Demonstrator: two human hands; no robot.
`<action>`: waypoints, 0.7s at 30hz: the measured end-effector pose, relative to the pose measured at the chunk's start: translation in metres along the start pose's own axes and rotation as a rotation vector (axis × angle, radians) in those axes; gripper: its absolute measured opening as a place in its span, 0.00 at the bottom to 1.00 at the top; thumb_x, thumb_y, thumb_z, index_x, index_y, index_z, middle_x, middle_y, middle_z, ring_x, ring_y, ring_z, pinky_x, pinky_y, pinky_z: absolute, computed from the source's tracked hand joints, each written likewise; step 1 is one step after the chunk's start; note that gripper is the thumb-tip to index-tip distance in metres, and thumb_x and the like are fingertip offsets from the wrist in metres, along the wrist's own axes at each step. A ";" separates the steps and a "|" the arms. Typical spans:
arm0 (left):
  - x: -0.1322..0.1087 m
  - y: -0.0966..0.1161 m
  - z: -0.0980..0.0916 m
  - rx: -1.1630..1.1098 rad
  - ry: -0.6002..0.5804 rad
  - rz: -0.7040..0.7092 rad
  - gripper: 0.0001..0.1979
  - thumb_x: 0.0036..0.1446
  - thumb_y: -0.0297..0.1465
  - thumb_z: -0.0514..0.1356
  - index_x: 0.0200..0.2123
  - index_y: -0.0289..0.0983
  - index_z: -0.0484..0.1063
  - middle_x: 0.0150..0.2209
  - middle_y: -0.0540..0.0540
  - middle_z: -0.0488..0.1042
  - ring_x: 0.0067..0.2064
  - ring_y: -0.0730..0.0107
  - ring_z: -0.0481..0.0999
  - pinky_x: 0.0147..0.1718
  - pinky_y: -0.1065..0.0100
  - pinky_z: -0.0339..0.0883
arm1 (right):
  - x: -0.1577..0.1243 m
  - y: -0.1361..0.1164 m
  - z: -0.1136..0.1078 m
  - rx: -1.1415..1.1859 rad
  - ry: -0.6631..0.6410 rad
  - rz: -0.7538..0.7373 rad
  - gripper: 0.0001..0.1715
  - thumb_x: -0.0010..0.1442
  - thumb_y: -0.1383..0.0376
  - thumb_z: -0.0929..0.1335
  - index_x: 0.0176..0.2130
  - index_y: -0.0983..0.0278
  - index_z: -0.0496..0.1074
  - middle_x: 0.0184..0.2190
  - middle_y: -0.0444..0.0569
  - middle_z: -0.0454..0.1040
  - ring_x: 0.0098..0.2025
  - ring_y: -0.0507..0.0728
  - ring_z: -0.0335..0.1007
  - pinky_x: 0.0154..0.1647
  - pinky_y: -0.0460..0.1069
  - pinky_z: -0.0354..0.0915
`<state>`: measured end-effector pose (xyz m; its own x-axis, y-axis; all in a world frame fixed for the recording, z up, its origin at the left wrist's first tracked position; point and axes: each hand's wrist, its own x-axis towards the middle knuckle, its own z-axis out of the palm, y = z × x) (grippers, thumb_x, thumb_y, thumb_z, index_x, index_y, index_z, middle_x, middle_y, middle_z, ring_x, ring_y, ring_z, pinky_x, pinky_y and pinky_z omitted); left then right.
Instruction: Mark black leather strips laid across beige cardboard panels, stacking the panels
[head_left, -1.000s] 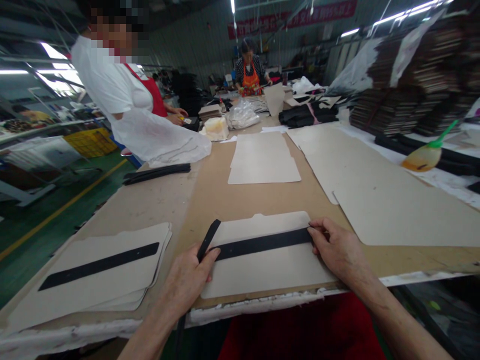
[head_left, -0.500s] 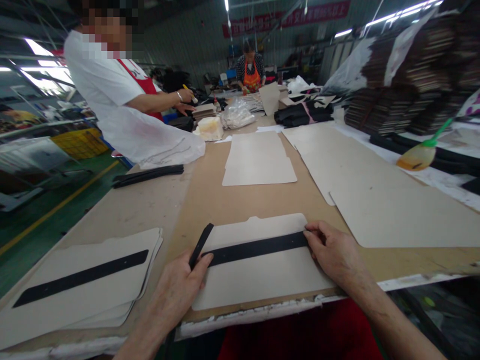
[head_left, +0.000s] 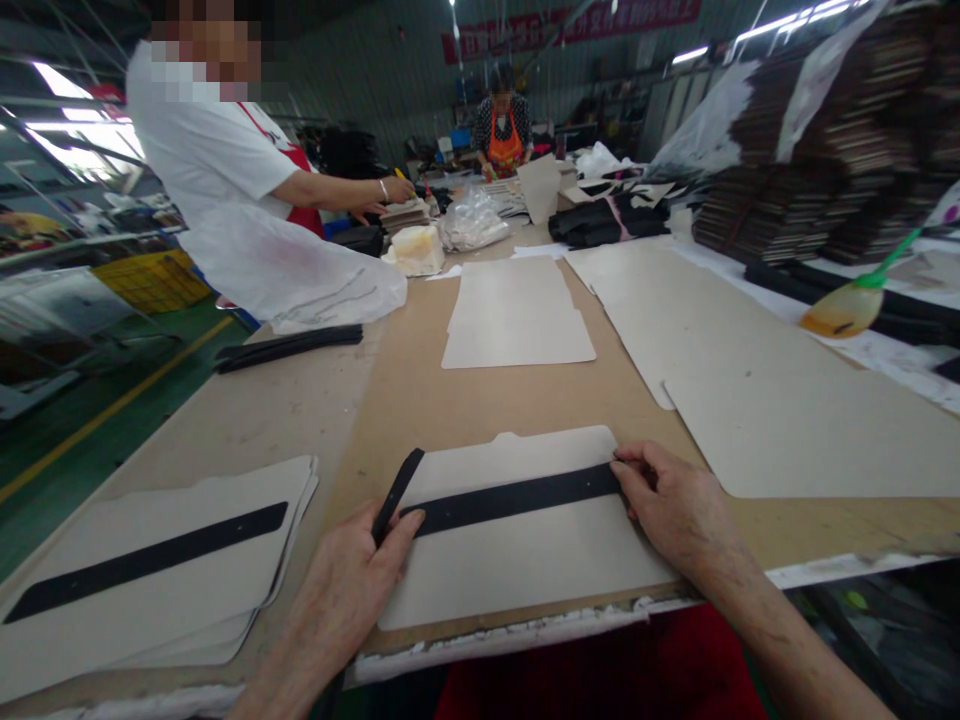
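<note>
A pale board (head_left: 525, 570) lies at the table's front edge, and a flat black strip (head_left: 517, 497) runs across its middle. At the strip's right end, my right hand (head_left: 675, 510) is closed, thumb and fingers pinching that end by the board's edge. My left hand (head_left: 352, 580) is closed around more black strips (head_left: 399, 492), which stick up past the fingers; how many is hidden. Its thumb presses on the left end of the strip on the board. Left of my left hand rests a stack of pale boards (head_left: 202, 590), the top one bearing a similar black strip (head_left: 157, 558).
Beyond my hands lie pale boards (head_left: 517, 315), with larger pale sheets (head_left: 810, 430) to the right. Folded black strips (head_left: 289, 348) sit on the left. A glue bottle (head_left: 847, 308) and stacked dark pieces (head_left: 780, 215) stand at right. A co-worker (head_left: 217, 180) works at the far left.
My hands keep their hold on the strip, with hardly any movement. The co-worker's arm has reached farther right. The view has shifted slightly.
</note>
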<state>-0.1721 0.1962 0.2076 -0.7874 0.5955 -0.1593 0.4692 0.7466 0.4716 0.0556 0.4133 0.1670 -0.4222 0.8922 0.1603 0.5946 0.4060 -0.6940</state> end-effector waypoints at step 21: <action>-0.002 -0.025 -0.003 -0.193 -0.090 0.001 0.20 0.48 0.54 0.58 0.25 0.43 0.71 0.21 0.50 0.72 0.28 0.59 0.72 0.33 0.65 0.65 | -0.011 0.008 -0.025 0.210 -0.290 -0.127 0.12 0.64 0.57 0.65 0.39 0.58 0.75 0.24 0.42 0.71 0.26 0.52 0.68 0.25 0.45 0.65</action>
<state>-0.1836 0.1753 0.1981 -0.7443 0.6265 -0.2314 0.3778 0.6807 0.6276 0.0825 0.4116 0.1773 -0.6775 0.7323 0.0693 0.3849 0.4332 -0.8150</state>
